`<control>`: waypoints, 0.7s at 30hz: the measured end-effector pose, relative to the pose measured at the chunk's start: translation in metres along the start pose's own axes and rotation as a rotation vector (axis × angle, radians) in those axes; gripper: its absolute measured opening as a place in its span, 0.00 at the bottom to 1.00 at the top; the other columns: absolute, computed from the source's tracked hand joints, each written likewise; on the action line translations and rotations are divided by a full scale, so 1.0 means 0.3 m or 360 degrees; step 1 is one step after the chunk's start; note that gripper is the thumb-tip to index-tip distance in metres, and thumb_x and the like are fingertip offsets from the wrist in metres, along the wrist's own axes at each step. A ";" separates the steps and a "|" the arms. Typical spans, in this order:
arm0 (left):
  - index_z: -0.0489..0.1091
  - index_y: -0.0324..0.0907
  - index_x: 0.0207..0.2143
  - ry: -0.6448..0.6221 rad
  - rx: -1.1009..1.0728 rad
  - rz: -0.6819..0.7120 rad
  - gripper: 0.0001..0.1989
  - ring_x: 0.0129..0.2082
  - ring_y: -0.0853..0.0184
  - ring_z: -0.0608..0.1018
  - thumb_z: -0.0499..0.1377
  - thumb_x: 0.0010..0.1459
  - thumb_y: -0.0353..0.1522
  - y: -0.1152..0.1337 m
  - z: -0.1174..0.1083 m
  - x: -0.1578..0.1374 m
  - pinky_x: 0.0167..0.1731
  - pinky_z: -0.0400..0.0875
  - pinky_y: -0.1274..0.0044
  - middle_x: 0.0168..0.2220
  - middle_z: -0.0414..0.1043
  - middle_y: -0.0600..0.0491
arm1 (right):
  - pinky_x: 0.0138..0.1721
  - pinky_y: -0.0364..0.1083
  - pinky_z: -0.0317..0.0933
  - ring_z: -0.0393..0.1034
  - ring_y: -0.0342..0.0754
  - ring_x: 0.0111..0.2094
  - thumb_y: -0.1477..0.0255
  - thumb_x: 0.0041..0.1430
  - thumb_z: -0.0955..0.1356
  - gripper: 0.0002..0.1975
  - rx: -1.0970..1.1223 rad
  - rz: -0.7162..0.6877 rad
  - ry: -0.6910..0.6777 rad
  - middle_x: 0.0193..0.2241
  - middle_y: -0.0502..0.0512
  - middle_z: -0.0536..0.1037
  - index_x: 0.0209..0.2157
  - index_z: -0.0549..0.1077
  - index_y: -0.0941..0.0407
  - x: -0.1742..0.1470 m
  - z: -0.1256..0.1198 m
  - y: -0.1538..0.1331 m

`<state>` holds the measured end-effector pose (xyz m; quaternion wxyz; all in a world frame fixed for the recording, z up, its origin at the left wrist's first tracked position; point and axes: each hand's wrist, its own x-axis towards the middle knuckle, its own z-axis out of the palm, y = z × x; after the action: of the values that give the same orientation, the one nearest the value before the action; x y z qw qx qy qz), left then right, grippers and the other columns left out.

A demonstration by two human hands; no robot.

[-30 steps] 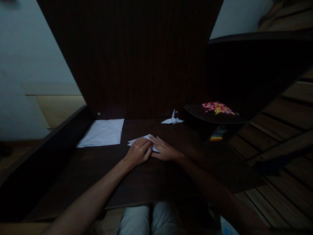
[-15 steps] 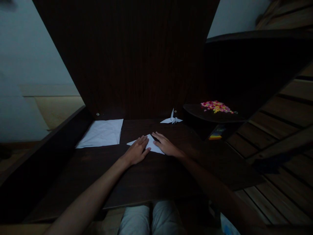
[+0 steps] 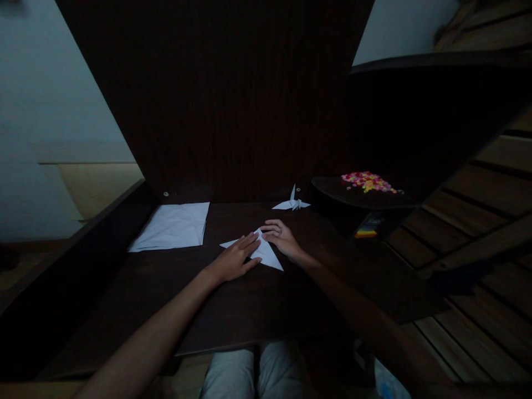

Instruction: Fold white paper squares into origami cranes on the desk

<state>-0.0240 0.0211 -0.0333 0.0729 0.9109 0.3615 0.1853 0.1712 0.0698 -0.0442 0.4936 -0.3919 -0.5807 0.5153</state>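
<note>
A folded white paper triangle (image 3: 269, 256) lies on the dark wooden desk (image 3: 233, 310), its long edge facing me. My left hand (image 3: 238, 257) rests flat over its left half, fingers stretched out and thumb spread, so part of the paper is hidden. At the triangle's top corner, my right hand (image 3: 283, 239) touches the right edge with its fingertips; the fingers are bent a little but apart. Behind the hands, near the back panel, stands a white origami crane (image 3: 293, 204).
To the left lies a stack of white paper sheets (image 3: 174, 226). A low rounded shelf (image 3: 332, 191) at the right bears a heap of small pink, red and yellow pieces (image 3: 368, 181). Beneath it is a colourful box-like item (image 3: 368, 226). A raised side board (image 3: 78, 266) bounds the desk's left.
The paper triangle has turned slightly, its right corner swinging toward me. My right hand has slid up to the top corner with fingers more bent. The left hand stays on the paper.
</note>
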 end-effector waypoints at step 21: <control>0.76 0.36 0.37 0.0295 -0.1348 -0.0748 0.18 0.25 0.67 0.74 0.62 0.50 0.41 0.010 -0.097 0.020 0.23 0.64 0.80 0.29 0.76 0.50 | 0.33 0.44 0.64 0.73 0.46 0.31 0.66 0.45 0.73 0.18 -0.0067 -0.0010 -0.0122 0.29 0.52 0.77 0.40 0.72 0.56 -0.020 -0.005 -0.069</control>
<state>-0.0294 0.0231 -0.0040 0.4442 0.6746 0.4551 0.3748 0.1750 0.0610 -0.0247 0.4641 -0.3804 -0.6111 0.5162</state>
